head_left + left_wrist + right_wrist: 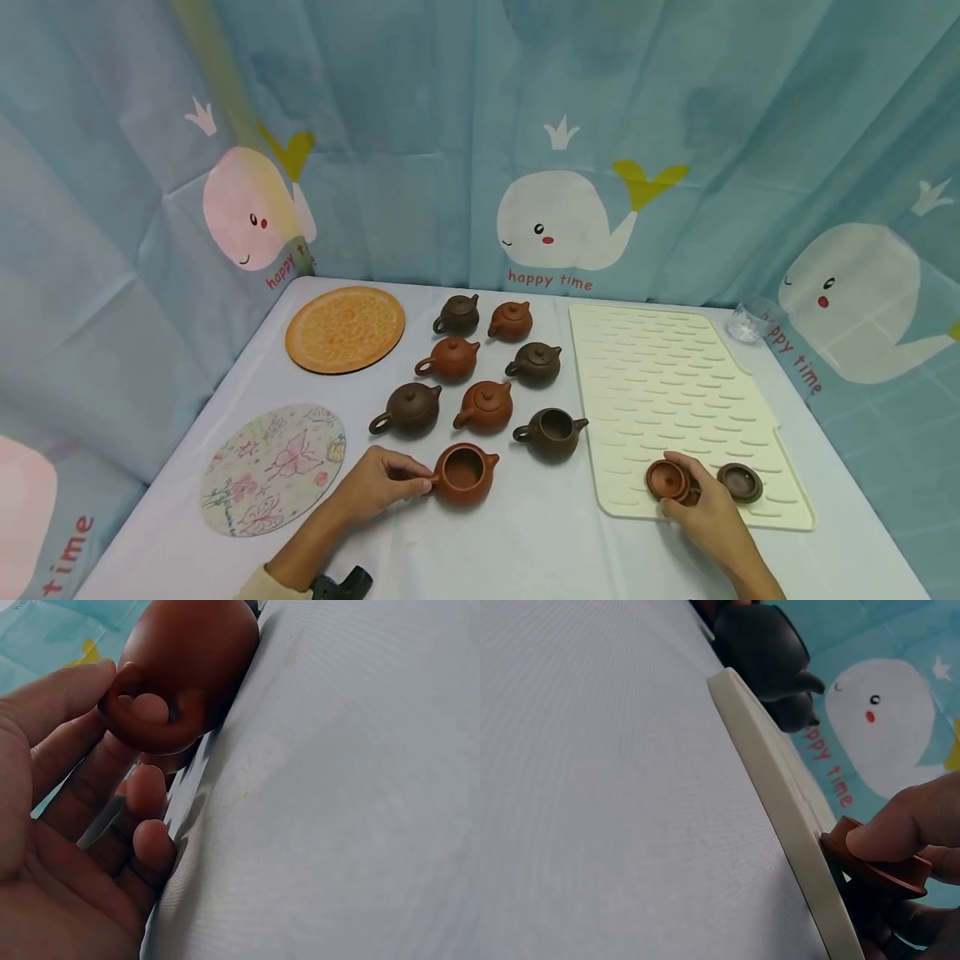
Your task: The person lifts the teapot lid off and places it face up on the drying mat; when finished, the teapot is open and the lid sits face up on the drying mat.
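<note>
Red-brown teapot (462,498) right of left grip (382,483), handle (156,741) pinched; right grip (703,503) pinches lid (666,481).

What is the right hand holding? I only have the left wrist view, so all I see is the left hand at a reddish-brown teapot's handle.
Observer: The right hand holds a reddish-brown lid at the near edge of the cream mat.
Operator: And this reddish-brown teapot, is its lid on? I can't see the top from here.
Observer: No, the head view shows it open on top, with no lid on it.
Operator: Does any other teapot stand open?
Observer: Yes, a dark brown teapot, farther back and to the right of yours in the head view, has no lid on either.
</note>
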### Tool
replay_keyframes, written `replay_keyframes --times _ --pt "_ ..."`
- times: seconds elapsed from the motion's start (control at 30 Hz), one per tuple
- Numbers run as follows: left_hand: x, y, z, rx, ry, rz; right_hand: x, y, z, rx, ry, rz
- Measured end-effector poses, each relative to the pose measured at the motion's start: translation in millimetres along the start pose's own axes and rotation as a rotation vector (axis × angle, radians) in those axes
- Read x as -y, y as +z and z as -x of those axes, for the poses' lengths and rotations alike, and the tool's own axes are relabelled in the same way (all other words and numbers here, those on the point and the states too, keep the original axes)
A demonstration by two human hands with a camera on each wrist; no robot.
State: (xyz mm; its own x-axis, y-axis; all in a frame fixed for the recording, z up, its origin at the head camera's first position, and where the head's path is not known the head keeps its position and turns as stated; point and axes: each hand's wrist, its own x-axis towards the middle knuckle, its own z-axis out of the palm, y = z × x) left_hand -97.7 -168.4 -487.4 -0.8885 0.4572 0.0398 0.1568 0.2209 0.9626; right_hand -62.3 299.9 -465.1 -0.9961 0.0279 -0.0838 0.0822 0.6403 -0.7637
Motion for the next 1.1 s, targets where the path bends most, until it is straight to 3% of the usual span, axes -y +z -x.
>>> replay_keyframes --times 0.23,0.4,0.73,1.0,1.1 --pt "-3.4 -2.5 0.1 -0.009 0.017 0.010 -0.2 0.9 2.7 -0.018 -0.018 0.047" --pt "-8.8 -5.0 2.4 -0.032 -0.015 0.014 -2.8 0.8 4.9 -0.031 -0.063 0.082" --pt "-14.7 -10.9 -2.6 -0.098 0.086 0.011 -6.5 -0.6 6.5 -0.051 -0.107 0.122" --pt "-11.9 -11.4 -2.9 -0.041 0.015 -0.037 -8.8 3.0 7.8 -0.122 -0.185 0.208" --pt "-8.9 -11.0 -2.7 0.009 0.034 -0.028 -9.6 4.4 7.5 -0.167 -0.217 0.246"
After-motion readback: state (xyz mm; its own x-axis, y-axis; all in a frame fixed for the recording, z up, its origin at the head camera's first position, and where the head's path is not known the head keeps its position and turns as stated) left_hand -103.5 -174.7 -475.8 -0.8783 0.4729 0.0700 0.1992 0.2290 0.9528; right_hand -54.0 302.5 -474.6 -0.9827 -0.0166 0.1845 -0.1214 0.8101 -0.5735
